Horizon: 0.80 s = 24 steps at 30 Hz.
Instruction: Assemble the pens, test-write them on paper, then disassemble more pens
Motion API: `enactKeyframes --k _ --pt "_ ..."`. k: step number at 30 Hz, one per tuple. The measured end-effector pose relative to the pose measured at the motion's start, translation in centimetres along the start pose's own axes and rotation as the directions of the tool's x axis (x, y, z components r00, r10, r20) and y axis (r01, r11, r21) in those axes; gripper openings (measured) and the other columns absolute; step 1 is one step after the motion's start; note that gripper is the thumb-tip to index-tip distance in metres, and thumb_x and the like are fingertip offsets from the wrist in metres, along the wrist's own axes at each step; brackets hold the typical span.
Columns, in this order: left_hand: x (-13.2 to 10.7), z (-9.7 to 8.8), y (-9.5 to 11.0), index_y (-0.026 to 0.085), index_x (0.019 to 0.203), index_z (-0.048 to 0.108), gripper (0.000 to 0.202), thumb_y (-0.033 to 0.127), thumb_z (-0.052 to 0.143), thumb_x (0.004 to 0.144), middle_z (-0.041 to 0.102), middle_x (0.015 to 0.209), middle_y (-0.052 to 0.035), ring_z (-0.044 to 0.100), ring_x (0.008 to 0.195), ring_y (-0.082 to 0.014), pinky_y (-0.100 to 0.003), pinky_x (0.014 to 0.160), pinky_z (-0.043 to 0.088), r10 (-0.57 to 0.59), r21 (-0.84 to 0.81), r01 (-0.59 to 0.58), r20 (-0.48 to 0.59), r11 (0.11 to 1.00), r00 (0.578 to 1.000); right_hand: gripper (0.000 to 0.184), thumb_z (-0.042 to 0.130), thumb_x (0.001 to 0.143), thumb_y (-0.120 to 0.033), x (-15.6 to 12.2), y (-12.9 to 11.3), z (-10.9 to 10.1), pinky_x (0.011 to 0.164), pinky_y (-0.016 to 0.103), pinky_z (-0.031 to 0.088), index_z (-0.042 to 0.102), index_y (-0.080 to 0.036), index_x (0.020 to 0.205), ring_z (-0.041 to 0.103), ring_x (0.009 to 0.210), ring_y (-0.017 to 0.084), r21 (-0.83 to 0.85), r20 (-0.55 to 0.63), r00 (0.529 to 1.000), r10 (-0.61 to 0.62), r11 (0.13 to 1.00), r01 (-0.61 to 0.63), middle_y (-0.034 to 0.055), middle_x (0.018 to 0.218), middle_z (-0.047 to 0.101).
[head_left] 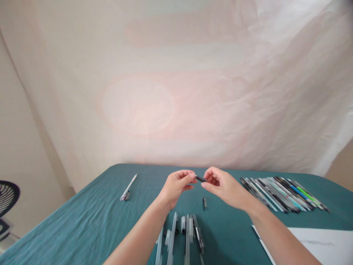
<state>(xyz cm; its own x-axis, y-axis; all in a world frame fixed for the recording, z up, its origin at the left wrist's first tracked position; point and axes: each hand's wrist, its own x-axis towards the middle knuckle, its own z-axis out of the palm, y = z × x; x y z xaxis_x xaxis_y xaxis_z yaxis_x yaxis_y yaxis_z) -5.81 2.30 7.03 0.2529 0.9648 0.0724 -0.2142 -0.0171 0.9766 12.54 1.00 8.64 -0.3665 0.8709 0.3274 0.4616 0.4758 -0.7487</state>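
Translucent barrels (171, 241) lie before a slim black pen part (200, 179), left hand (178, 184) pinching it, right hand's (223, 184) hold unclear.

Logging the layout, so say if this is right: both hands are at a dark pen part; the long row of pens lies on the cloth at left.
Wrong side: the head view shows the row of pens on the cloth at right, not left. The left hand and right hand are indeed at the dark pen part.
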Motion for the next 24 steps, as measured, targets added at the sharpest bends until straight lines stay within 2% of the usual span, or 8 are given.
enactKeyframes --k 6,11,15,17,20,24 --pt "0.00 0.15 -0.48 0.014 0.082 0.064 0.028 0.030 0.072 0.060 0.062 0.078 -0.0022 0.057 0.072 -0.0097 -0.019 0.062 0.045 -0.044 -0.141 0.039 -0.036 0.989 0.998 0.017 0.047 0.080 -0.034 0.03 -0.39 -0.04 0.052 0.020 0.038 0.053 -0.017 0.078 0.050 0.056 0.010 0.015 0.014 1.000 0.001 1.000 -0.001 -0.0020 0.065 0.056" --pt "0.07 0.12 -0.50 0.015 0.085 0.065 0.029 0.028 0.072 0.061 0.064 0.081 -0.0024 0.058 0.071 -0.0086 -0.018 0.062 0.045 -0.043 -0.155 0.036 -0.039 0.987 0.998 0.031 0.035 0.086 -0.038 -0.02 -0.39 0.21 0.045 0.020 0.033 0.054 -0.017 0.073 0.043 0.045 0.008 0.020 0.082 0.996 0.032 0.999 -0.033 -0.0035 0.055 0.052" --pt "-0.03 0.24 -0.29 0.015 0.085 0.066 0.028 0.029 0.072 0.061 0.064 0.080 -0.0012 0.058 0.069 -0.0077 -0.017 0.061 0.045 -0.036 -0.169 0.033 -0.016 0.985 0.999 0.023 0.055 0.075 -0.038 0.09 -0.04 0.49 0.046 0.018 0.034 0.048 -0.018 0.083 0.043 0.051 0.007 0.095 0.013 0.999 0.047 0.994 -0.048 -0.0045 0.067 0.051" --pt "-0.08 0.27 -0.16 0.016 0.085 0.066 0.027 0.028 0.072 0.061 0.064 0.080 -0.0007 0.058 0.068 -0.0073 -0.016 0.061 0.046 -0.034 -0.171 0.030 -0.016 0.985 0.999 0.024 0.060 0.071 -0.037 0.08 0.07 0.45 0.045 0.017 0.033 0.047 -0.018 0.079 0.042 0.050 0.007 0.062 -0.016 0.998 0.064 0.996 -0.063 -0.0057 0.063 0.049" --pt "-0.08 0.19 -0.10 0.016 0.086 0.066 0.027 0.028 0.072 0.062 0.064 0.082 -0.0008 0.058 0.069 -0.0070 -0.016 0.060 0.046 -0.034 -0.166 0.032 -0.014 0.986 0.999 0.022 0.051 0.077 -0.039 0.04 -0.03 0.22 0.045 0.018 0.032 0.050 -0.017 0.072 0.043 0.048 0.007 0.012 0.021 0.997 0.069 0.998 -0.069 -0.0055 0.055 0.047" --pt "0.02 0.07 -0.29 0.016 0.087 0.066 0.026 0.027 0.070 0.064 0.064 0.086 -0.0009 0.058 0.069 -0.0063 -0.015 0.059 0.047 -0.040 -0.157 0.039 -0.005 0.987 0.999 0.038 0.033 0.086 -0.042 0.06 -0.24 0.09 0.046 0.020 0.034 0.055 -0.015 0.071 0.044 0.045 0.007 0.039 0.118 0.991 0.069 0.996 -0.074 -0.0011 0.061 0.056"
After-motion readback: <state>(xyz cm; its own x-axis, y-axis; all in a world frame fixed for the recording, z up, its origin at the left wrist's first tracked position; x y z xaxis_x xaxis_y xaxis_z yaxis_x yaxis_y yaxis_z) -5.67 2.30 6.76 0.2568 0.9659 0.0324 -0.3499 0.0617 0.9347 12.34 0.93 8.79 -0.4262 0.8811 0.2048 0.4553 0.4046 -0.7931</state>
